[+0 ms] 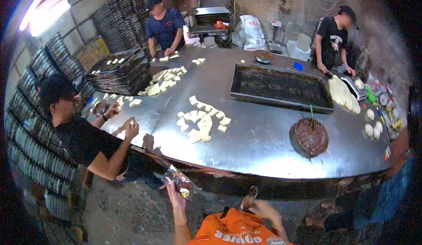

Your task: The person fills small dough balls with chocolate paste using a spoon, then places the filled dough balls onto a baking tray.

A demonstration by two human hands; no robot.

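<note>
In front of the orange shirt, my left hand (176, 197) is closed on a clear plastic packet (182, 181) with orange and yellow showing on it; its contents are too small to make out. The packet is off the table, just short of the near edge. My right hand (263, 210) hangs low beside the shirt, away from the table, and its fingers are blurred. Pieces of pale dough (202, 122) lie in a cluster on the metal table (263, 135) beyond my left hand. A round pan of brown filling (310, 137) with a green-handled utensil stands farther right.
A large black tray (281, 86) lies on the table. One person (96, 130) handles dough at the left, another (165, 27) at the back. A third (336, 42) stands by a dough sheet (343, 94) at the right. Stacked trays (118, 75) sit at the back left.
</note>
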